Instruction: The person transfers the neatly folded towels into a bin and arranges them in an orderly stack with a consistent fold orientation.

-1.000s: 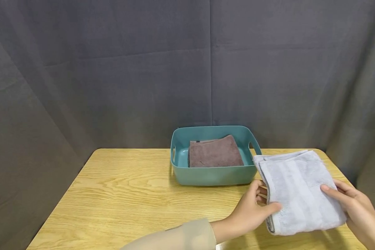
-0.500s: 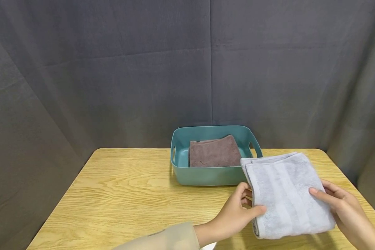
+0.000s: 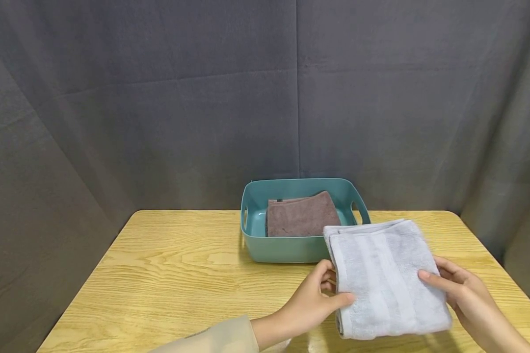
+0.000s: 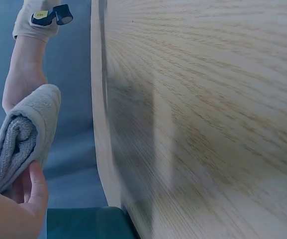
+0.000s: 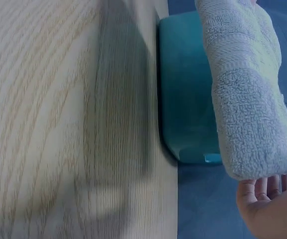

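Observation:
A folded light grey towel (image 3: 388, 279) with paler bands is held up above the table between both hands. My left hand (image 3: 306, 299) grips its left edge, thumb on the front and fingers behind. At the right edge my right hand (image 3: 463, 289) holds it the same way, thumb on the front. In the left wrist view the towel (image 4: 44, 112) shows its folded layers end-on. The right wrist view shows the towel (image 5: 247, 104) from its folded side. Behind it stands a teal basket (image 3: 287, 249) with a folded brown towel (image 3: 302, 215) inside; the grey towel covers its front right corner.
The wooden table (image 3: 168, 274) carries the basket near its far edge. A dark grey curtain (image 3: 194, 108) hangs behind the table and along the sides. A small white thing at the table's front is mostly hidden by the left arm.
Both hands have moved left with the grey towel, from right of the basket to partly in front of its right end. The basket and brown towel have stayed in place.

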Motion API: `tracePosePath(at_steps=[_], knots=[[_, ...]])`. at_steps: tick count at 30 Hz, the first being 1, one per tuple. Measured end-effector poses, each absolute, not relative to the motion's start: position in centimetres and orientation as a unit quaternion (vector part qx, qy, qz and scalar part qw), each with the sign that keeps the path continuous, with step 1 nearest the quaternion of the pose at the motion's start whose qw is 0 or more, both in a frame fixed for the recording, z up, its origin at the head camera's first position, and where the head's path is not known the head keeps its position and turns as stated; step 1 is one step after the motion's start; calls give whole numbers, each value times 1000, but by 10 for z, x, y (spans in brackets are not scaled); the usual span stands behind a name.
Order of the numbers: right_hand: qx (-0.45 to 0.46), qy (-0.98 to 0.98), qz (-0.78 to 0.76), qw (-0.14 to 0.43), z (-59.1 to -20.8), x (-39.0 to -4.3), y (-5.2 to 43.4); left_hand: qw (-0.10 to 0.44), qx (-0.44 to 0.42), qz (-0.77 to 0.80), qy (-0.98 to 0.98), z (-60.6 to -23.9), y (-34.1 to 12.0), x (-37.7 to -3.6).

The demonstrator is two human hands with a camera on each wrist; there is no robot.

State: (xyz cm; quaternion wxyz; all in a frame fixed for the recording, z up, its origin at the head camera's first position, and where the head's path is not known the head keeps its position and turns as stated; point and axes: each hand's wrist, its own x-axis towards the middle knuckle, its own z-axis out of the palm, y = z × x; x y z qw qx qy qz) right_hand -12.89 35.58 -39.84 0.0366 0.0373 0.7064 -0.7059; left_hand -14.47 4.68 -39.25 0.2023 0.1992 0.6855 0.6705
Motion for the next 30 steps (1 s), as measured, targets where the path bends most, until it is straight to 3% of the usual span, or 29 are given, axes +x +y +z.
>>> tracePosePath(at_steps=[30], knots=[[26,760,-646,69,-385,-134,295,166,169,658,715,-391,-15,-138]])
